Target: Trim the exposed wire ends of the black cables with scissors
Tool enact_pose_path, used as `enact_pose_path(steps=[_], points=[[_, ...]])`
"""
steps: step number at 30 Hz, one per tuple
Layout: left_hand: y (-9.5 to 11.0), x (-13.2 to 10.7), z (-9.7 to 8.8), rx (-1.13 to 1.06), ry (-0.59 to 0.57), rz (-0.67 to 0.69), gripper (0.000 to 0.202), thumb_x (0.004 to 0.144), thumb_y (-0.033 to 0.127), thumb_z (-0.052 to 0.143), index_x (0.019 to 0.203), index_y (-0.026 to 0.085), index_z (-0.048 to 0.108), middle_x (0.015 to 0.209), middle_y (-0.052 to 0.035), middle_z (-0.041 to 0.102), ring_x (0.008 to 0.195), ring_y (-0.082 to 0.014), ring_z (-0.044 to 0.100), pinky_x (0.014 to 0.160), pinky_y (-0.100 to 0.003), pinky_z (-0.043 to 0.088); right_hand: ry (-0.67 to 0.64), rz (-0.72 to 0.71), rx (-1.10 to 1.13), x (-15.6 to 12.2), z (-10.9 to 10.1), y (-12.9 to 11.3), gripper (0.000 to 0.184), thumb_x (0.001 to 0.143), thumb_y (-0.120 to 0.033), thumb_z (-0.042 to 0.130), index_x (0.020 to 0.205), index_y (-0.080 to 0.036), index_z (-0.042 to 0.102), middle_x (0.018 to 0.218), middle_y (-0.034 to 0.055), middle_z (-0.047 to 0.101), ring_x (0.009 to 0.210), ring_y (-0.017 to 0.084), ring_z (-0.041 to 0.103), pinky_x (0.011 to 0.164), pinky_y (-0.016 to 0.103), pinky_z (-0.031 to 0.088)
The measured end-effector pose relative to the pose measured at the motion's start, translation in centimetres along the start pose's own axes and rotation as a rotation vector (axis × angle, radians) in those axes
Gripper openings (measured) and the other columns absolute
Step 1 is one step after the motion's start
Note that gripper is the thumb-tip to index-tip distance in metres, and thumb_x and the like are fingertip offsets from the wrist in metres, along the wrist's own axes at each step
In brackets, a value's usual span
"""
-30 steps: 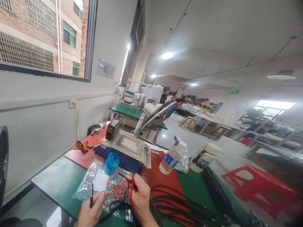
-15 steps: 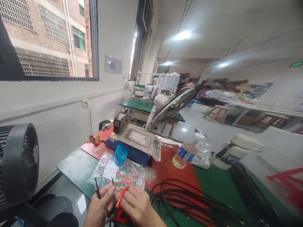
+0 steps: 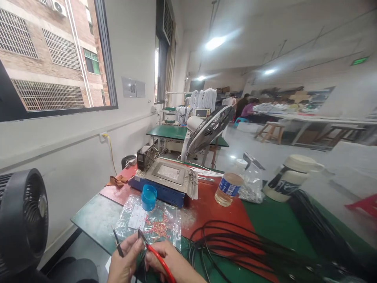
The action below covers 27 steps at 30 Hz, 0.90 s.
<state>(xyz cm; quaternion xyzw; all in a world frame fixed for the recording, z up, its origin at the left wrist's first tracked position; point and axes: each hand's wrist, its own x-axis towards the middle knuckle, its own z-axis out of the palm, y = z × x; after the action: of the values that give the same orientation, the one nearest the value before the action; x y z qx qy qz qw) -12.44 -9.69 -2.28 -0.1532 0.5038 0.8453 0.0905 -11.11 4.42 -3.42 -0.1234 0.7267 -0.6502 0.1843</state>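
My left hand is closed, with a black cable pinched in it. The cable's thin bare end sticks up past the fingers. In my right hand is a pair of red-handled pliers, whose dark jaws point up and left beside the left fingertips. Whether the jaws touch the cable I cannot tell. Just beyond both hands lies a clear plastic bag with many small red and copper-coloured bits scattered over it. A blue cup stands at the bag's far edge.
Behind the bag sits a blue soldering pot with a small black fan. A coil of black cable covers the table on the right. Farther right are a bottle of yellowish liquid and a cream jug. A dark fan stands left.
The pliers have turned in my right hand, so their jaws now show beside my left fingertips. My hands have sunk slightly, and the view has shifted a little.
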Motion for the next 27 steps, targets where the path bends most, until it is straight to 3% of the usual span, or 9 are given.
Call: enact_pose_path(steps=[4, 7, 13, 18, 22, 27], points=[[-0.2, 0.2, -0.2, -0.023, -0.021, 0.005, 0.042, 0.04, 0.029, 0.088, 0.076, 0.013, 0.073, 0.038, 0.0108, 0.043, 0.028, 0.0008, 0.026, 0.03, -0.014, 0.028, -0.018, -0.027, 0.04, 0.0, 0.0, 0.0, 0.057, 0.076, -0.067, 0.046, 0.073, -0.013, 0.064, 0.052, -0.0046, 0.042, 0.037, 0.004, 0.038, 0.035, 0.014, 0.026], [-0.1, 0.3, -0.1, -0.048, 0.0, -0.002, 0.044, 0.035, 0.028, 0.09, 0.073, 0.013, 0.073, 0.04, 0.0097, 0.044, 0.031, 0.0014, 0.028, 0.027, -0.011, 0.02, -0.023, -0.025, 0.054, -0.1, 0.0, -0.4, 0.059, 0.075, -0.069, 0.045, 0.071, -0.013, 0.063, 0.051, -0.0044, 0.042, 0.037, 0.003, 0.038, 0.034, 0.014, 0.026], [0.0, 0.4, 0.0, -0.036, 0.009, -0.01, 0.042, 0.036, 0.03, 0.089, 0.072, 0.014, 0.073, 0.035, 0.0106, 0.043, 0.032, -0.0022, 0.038, 0.031, -0.013, 0.029, -0.008, 0.003, 0.077, -0.1, 0.1, -0.9, 0.065, 0.07, -0.075, 0.044, 0.067, -0.012, 0.06, 0.049, -0.0046, 0.041, 0.035, 0.003, 0.035, 0.034, 0.015, 0.027], [-0.2, 0.5, 0.1, -0.018, 0.041, 0.003, 0.042, 0.032, 0.029, 0.09, 0.069, 0.015, 0.073, 0.054, 0.0005, 0.068, 0.056, -0.0107, 0.061, 0.041, -0.012, 0.039, -0.01, 0.01, 0.108, 0.0, 0.0, -0.6, 0.063, 0.073, -0.072, 0.044, 0.068, -0.012, 0.061, 0.049, -0.0041, 0.043, 0.036, 0.003, 0.036, 0.035, 0.015, 0.026], [-0.5, 0.8, -0.1, 0.005, 0.05, 0.067, 0.04, 0.035, 0.03, 0.089, 0.069, 0.015, 0.073, 0.045, 0.0025, 0.062, 0.066, -0.0163, 0.065, 0.038, -0.013, 0.038, -0.024, 0.004, 0.143, 0.0, -0.1, -0.7, 0.061, 0.075, -0.07, 0.044, 0.066, -0.011, 0.06, 0.048, -0.0042, 0.042, 0.035, 0.002, 0.036, 0.035, 0.015, 0.024], [-1.2, 1.5, -0.8, 0.063, 0.066, 0.083, 0.042, 0.039, 0.032, 0.088, 0.073, 0.013, 0.073, 0.061, -0.0029, 0.072, 0.057, -0.0123, 0.063, 0.039, -0.012, 0.041, -0.039, 0.007, 0.187, -0.1, 0.0, -0.7, 0.063, 0.073, -0.071, 0.044, 0.065, -0.011, 0.059, 0.047, -0.0047, 0.042, 0.034, 0.002, 0.036, 0.034, 0.014, 0.024]])
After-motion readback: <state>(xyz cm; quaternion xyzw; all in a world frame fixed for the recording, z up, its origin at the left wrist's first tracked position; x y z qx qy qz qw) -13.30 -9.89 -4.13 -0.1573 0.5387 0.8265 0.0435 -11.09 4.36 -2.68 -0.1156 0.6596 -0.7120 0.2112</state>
